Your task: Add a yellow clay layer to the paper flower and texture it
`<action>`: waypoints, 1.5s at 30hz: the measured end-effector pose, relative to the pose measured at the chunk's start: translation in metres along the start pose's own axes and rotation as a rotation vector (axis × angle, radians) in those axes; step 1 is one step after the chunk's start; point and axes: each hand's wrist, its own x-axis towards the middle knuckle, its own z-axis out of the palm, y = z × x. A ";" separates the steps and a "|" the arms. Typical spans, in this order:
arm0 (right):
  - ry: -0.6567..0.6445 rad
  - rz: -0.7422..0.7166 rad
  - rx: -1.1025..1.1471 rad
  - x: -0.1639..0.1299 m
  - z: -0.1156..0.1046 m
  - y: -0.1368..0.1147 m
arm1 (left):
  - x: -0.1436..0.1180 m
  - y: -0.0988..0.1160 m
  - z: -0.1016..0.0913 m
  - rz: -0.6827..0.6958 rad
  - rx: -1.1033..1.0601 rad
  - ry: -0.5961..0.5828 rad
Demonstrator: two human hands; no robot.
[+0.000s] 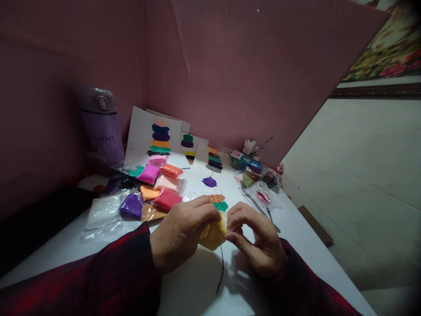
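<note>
Between my hands is a small plastic bag of yellow clay (212, 237), above the white tabletop. My left hand (184, 230) is closed on the bag's left side and top. At its right edge, the thumb and fingertips of my right hand (255, 239) pinch the bag. A thin dark strand (222, 272) lies below the bag. Just beyond my hands, a white sheet carries patches of colour: a purple patch (209, 181), with orange and green ones partly hidden behind my fingers.
Several bagged clay packets (167, 199) are heaped at the left, in front of cards with colour stripes (160, 137). A purple bottle (102, 131) stands by the wall. At right lie metal tools (256, 204), a clear bag with a red item (264, 197) and a blue box (245, 160).
</note>
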 end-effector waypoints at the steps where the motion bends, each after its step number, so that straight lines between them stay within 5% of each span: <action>1: -0.007 -0.001 -0.005 0.000 -0.001 0.000 | 0.000 -0.001 -0.001 0.000 -0.002 -0.027; 9: -0.052 -0.081 -0.080 0.000 -0.003 0.003 | 0.003 -0.003 -0.014 -0.005 -0.103 -0.325; 17: -0.067 -0.074 -0.044 -0.001 -0.002 0.010 | 0.005 0.002 -0.012 -0.181 -0.344 -0.005; 27: -0.061 -0.086 -0.028 -0.004 0.006 0.010 | 0.003 0.000 -0.012 -0.363 -0.392 -0.271; 40: -0.045 -0.005 -0.019 -0.008 0.005 0.006 | 0.001 0.005 -0.017 -0.234 -0.072 -0.233; 45: -0.055 0.024 0.082 -0.006 0.006 0.005 | 0.000 0.005 -0.016 -0.157 -0.143 -0.253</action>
